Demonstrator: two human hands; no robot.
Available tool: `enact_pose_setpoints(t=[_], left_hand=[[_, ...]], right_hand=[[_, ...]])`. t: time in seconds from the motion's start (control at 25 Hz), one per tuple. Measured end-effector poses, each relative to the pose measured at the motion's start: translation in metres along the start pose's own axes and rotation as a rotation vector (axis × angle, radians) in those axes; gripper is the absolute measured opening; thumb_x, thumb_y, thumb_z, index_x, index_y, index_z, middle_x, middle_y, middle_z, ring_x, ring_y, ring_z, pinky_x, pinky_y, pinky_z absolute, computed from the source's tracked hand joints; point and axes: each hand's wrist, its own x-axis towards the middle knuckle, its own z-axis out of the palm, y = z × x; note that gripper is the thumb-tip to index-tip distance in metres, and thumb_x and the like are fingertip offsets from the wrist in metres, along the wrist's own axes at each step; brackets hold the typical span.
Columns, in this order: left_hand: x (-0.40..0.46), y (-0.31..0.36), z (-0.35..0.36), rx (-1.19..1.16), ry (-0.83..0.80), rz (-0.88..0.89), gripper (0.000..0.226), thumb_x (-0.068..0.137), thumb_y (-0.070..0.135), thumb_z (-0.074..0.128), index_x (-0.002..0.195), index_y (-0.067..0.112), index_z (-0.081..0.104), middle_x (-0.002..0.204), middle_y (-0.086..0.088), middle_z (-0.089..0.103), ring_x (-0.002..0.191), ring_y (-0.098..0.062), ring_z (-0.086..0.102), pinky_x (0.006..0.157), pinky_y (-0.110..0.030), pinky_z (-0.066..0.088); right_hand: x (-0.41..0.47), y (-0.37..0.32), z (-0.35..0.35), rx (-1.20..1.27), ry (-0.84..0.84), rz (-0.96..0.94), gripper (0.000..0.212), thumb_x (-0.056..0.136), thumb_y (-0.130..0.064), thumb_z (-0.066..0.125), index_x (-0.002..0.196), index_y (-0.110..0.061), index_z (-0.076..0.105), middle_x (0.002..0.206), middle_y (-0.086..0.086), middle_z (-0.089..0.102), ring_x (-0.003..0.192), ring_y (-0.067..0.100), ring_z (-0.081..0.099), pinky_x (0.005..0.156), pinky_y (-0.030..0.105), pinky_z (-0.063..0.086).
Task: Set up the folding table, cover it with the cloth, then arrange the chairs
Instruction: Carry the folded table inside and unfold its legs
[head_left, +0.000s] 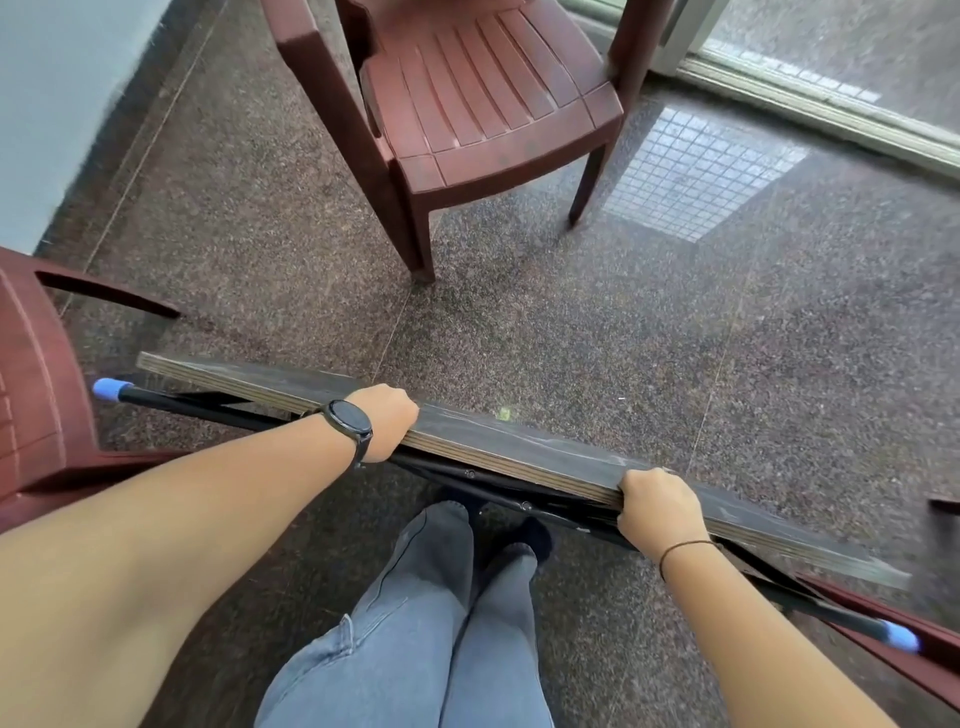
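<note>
both hands (387, 422) (fists) atop table edge (514, 452)

Soft daylight, glare on floor (691, 171)

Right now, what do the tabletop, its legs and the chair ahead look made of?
Tabletop: probably plywood, layered edge showing, dark worn face. Legs: black metal tubing, it seems, with blue caps. Chair: moulded maroon plastic, slatted seat, slightly glossy.

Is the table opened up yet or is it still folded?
Folded. The table is held on edge by the left hand and right hand, its black legs lying flat against the board.
</note>
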Motion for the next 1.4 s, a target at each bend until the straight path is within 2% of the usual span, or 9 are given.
enact_pose_setpoints(t=[0.4, 0.72, 0.8, 0.92, 1.08, 1.24, 1.4], left_hand=[[0.006, 0.015, -0.006, 0.007, -0.079, 0.092, 0.019, 0.087, 0.005, 0.060, 0.105, 0.006, 0.065, 0.105, -0.013, 0.066, 0.092, -0.029, 0.066, 0.071, -0.034, 0.053], [0.008, 0.019, -0.007, 0.006, -0.060, 0.058, 0.023, 0.087, 0.006, 0.063, 0.109, 0.005, 0.064, 0.108, -0.014, 0.066, 0.095, -0.029, 0.066, 0.075, -0.036, 0.055], [0.007, 0.019, -0.010, 0.008, -0.040, 0.049, 0.024, 0.088, 0.006, 0.062, 0.112, 0.005, 0.063, 0.111, -0.014, 0.064, 0.098, -0.029, 0.065, 0.078, -0.036, 0.055], [0.004, 0.021, -0.008, 0.021, -0.043, 0.064, 0.025, 0.088, 0.005, 0.061, 0.113, 0.004, 0.062, 0.113, -0.014, 0.064, 0.100, -0.030, 0.065, 0.081, -0.037, 0.055], [-0.006, 0.028, 0.011, 0.017, -0.100, 0.103, 0.024, 0.089, 0.002, 0.058, 0.112, 0.003, 0.062, 0.112, -0.015, 0.064, 0.101, -0.031, 0.064, 0.081, -0.037, 0.054], [-0.019, 0.037, 0.034, 0.036, -0.084, 0.114, 0.029, 0.088, 0.000, 0.057, 0.116, 0.003, 0.061, 0.117, -0.016, 0.063, 0.106, -0.033, 0.063, 0.083, -0.039, 0.052], [-0.026, 0.041, 0.044, 0.038, -0.088, 0.111, 0.027, 0.089, 0.000, 0.055, 0.115, 0.003, 0.061, 0.117, -0.016, 0.064, 0.106, -0.033, 0.063, 0.081, -0.038, 0.052]], right_hand=[[-0.013, 0.011, 0.015, -0.028, -0.078, 0.025, 0.022, 0.086, -0.013, 0.046, 0.102, -0.015, 0.062, 0.100, 0.005, 0.066, 0.096, 0.026, 0.064, 0.072, 0.030, 0.050], [-0.012, 0.016, 0.019, 0.056, -0.070, 0.084, 0.027, 0.083, -0.012, 0.046, 0.102, -0.019, 0.064, 0.097, 0.005, 0.066, 0.091, 0.026, 0.065, 0.069, 0.029, 0.050], [-0.009, 0.014, 0.015, 0.081, -0.051, 0.094, 0.031, 0.084, -0.011, 0.046, 0.111, -0.019, 0.061, 0.107, 0.005, 0.064, 0.098, 0.026, 0.063, 0.077, 0.031, 0.052], [-0.005, 0.007, 0.019, 0.129, -0.094, 0.107, 0.047, 0.087, -0.011, 0.048, 0.132, -0.020, 0.046, 0.124, 0.005, 0.057, 0.112, 0.025, 0.057, 0.085, 0.034, 0.050], [-0.009, -0.002, 0.034, 0.057, -0.214, 0.053, 0.029, 0.084, -0.008, 0.048, 0.110, -0.016, 0.061, 0.112, 0.008, 0.064, 0.104, 0.027, 0.062, 0.083, 0.033, 0.053], [-0.028, -0.009, 0.056, 0.043, -0.223, 0.009, 0.017, 0.084, -0.008, 0.048, 0.095, -0.018, 0.056, 0.108, 0.008, 0.065, 0.104, 0.027, 0.062, 0.084, 0.034, 0.052], [-0.040, -0.014, 0.068, 0.071, -0.210, 0.033, 0.027, 0.084, -0.007, 0.046, 0.106, -0.015, 0.059, 0.104, 0.008, 0.064, 0.099, 0.028, 0.063, 0.077, 0.033, 0.051]])
